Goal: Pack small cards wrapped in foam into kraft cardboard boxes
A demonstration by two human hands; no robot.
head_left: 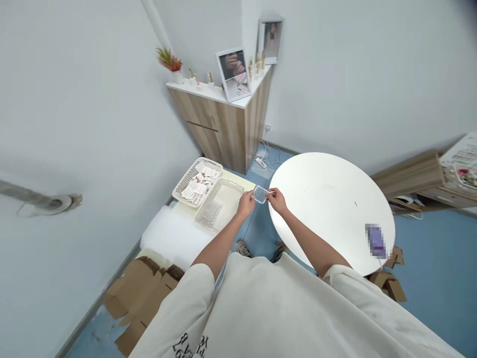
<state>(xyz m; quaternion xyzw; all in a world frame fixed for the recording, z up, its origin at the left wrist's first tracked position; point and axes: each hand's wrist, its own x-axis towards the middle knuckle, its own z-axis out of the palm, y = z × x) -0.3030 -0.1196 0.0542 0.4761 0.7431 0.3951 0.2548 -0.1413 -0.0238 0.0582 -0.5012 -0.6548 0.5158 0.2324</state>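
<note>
A small clear plastic case (260, 193) hangs in the air between both my hands, just left of the round white table (331, 209). My left hand (246, 203) pinches its left edge and my right hand (276, 200) pinches its right edge. Below and to the left stand two white baskets: the nearer basket (234, 187) holds several clear plastic pieces, and the farther basket (181, 185) holds several small printed packets.
The baskets rest on a low surface with white padding (171, 236). Flattened cardboard boxes (137, 293) lie on the blue floor at left, more under the table at right. A wooden corner cabinet (223, 124) with picture frames stands behind. A blurred purple object (376, 240) lies on the table.
</note>
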